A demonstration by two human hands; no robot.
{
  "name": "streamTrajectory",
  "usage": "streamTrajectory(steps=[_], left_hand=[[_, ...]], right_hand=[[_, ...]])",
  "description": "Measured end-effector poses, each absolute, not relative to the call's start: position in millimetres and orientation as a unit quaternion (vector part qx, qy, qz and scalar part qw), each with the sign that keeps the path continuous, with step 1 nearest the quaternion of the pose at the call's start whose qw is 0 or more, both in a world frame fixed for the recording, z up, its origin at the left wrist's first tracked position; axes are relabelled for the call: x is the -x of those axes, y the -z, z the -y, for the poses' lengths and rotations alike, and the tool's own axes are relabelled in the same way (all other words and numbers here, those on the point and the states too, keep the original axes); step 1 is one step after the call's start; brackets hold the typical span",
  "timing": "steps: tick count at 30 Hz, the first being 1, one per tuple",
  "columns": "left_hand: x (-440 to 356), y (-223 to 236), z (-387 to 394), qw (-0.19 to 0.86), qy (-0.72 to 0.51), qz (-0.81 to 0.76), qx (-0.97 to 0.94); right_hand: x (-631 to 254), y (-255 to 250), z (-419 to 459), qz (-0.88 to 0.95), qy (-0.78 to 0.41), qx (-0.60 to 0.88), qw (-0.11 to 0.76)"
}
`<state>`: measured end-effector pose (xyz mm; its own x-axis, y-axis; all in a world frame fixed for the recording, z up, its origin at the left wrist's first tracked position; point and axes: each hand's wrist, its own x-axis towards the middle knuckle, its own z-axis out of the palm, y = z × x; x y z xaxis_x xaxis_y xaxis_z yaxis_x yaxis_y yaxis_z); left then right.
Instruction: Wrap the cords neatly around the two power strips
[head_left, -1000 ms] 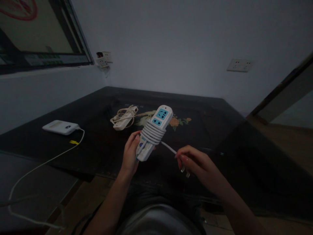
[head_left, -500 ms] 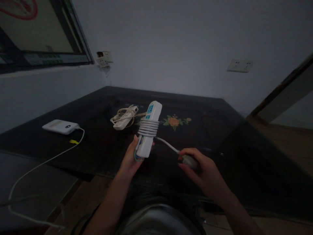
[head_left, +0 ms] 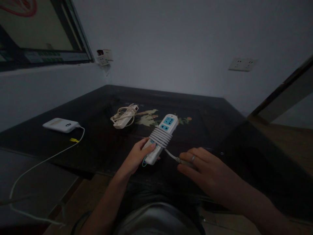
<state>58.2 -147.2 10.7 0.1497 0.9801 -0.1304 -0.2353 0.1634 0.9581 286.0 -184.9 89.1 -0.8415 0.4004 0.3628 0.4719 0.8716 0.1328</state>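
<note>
Since the frame half a second ago, the white power strip has swung right and nearer, its blue socket face now rolled upward, and the right hand has turned knuckles-up. The strip is held above the near middle of the black table, tilted with its far end to the right. The left hand grips its near end, thumb pressed across the face and fingers wrapped underneath. The right hand pinches the plug, mostly hidden under its fingers, with a short free length of cord running to the grey coils around the strip's middle.

Winding looks to be the step in hand. To do it well, keep light, even tension on that short tail, lay each turn flat beside the last, and keep the left thumb clear of the coils so none gets trapped. With so little cord left, the plug probably wants tucking under a turn; too hard a pull could strain the cord where it enters the plug.
</note>
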Motion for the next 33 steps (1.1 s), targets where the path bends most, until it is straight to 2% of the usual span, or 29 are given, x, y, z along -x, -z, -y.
streamTrajectory(steps=[3, 7, 14, 19, 25, 30, 33], left_hand=[[-60.7, -13.1, 149.2, 0.591, -0.454, -0.455, -0.487], [-66.2, -15.6, 154.0, 0.526, -0.424, -0.437, -0.593], [-81.0, -21.7, 170.6, 0.521, -0.399, -0.421, -0.627], [-85.2, -14.6, 179.0, 0.597, -0.382, -0.38, -0.594], [-90.5, 0.7, 181.7, 0.668, -0.377, -0.368, -0.525], [-94.9, -2.3, 182.8, 0.63, -0.388, -0.398, -0.543], [-92.8, -3.6, 184.3, 0.651, -0.375, -0.381, -0.54]], right_hand=[[-283.7, -102.9, 186.2, 0.963, 0.156, 0.173, 0.135], [-280.0, -115.8, 185.1, 0.974, 0.128, 0.155, 0.105], [-273.5, -132.7, 161.4, 0.975, -0.142, 0.157, 0.073], [-270.8, -134.5, 145.3, 0.943, -0.288, 0.156, 0.056], [-264.5, -125.9, 142.3, 0.924, -0.336, 0.163, 0.081], [-258.0, -112.0, 134.2, 0.926, -0.334, 0.149, 0.096], [-260.4, -101.5, 127.4, 0.92, -0.331, 0.167, 0.126]])
